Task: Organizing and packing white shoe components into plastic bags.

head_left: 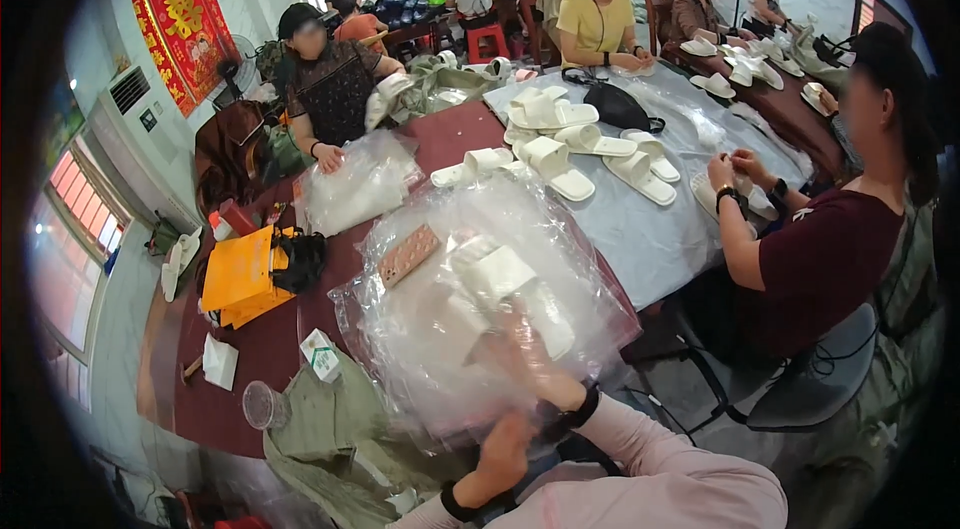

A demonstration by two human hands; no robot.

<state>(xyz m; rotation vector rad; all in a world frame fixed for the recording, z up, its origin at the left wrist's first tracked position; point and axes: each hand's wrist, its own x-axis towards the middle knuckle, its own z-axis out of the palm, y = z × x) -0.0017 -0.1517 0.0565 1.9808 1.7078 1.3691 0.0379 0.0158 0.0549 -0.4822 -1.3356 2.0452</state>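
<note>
At the lower centre of the frame, the person's two hands work in a heap of clear plastic bags (480, 319). The right hand (530, 354) is pushed under the film, fingers closed around one white slipper (500, 279) wrapped inside it; how tightly it grips I cannot tell through the plastic. The left hand (505, 449), lower down, pinches the near edge of the same plastic. One pinkish patterned card (408, 255) lies in the heap, up and left of the slipper. On the grey cloth (650, 239) in the upper middle lie about eight loose white slippers (590, 154). One orange box (243, 274) sits at the left on the dark red table (240, 369), with one clear cup (263, 404) below it. Three other people sit close around this table.
</note>
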